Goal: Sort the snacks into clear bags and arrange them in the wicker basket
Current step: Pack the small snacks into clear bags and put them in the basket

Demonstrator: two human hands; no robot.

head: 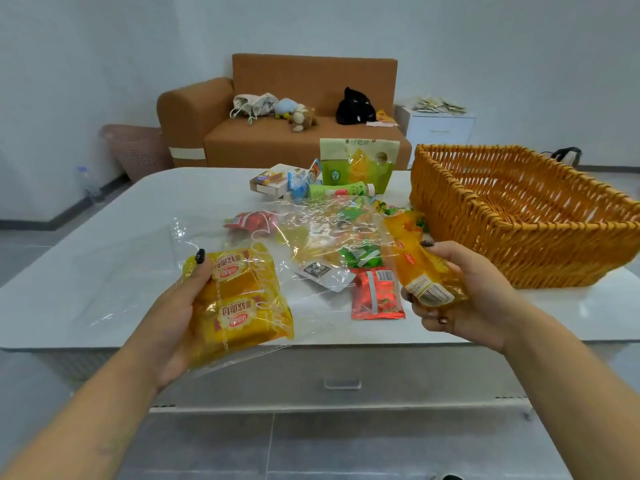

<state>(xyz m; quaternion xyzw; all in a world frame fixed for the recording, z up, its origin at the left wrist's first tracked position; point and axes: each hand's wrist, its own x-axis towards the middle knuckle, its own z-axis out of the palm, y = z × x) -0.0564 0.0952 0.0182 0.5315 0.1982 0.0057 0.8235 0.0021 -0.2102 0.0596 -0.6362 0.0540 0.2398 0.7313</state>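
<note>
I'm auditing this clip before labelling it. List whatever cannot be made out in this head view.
- Woven wicker basket: its right end is cut off by the frame edge.
- Snacks under the crumpled clear plastic bag: glare and creases blur them.
- Yellow bread packet in the right hand: its label print is too small to read.
- Left hand: the fingers of its grip lie under the clear bag of yellow bread packets.

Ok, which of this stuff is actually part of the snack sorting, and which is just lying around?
Job:
- clear bag holding yellow bread packs, gripped by left hand
- yellow pack in right hand
- red packet, green packets, green pouch
- wicker basket

Lying about:
- sofa, plush toys, black bag
- laundry hamper
</note>
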